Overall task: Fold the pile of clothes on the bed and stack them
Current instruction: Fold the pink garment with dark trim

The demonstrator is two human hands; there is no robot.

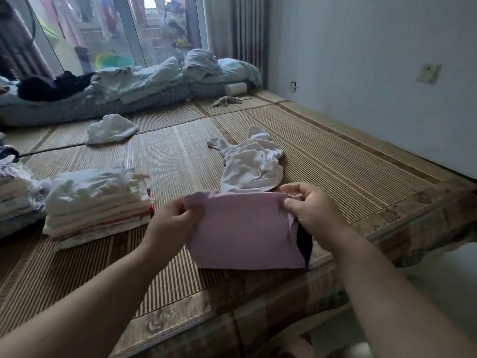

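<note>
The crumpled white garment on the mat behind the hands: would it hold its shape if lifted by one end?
Probably not: the crumpled white garment lies in soft, loose folds, so it would likely droop and unfurl. It looks thin, so probably light for its size. Pushed, it would likely bunch on the ribbed mat rather than slide.

A mat-covered bed (330,153) is bordered on its right by a pale wall (374,47), where a switch plate (428,72) is mounted. Beyond the bed's far end, daylight is admitted through glass doors (124,34) beside a curtain (240,29).
</note>
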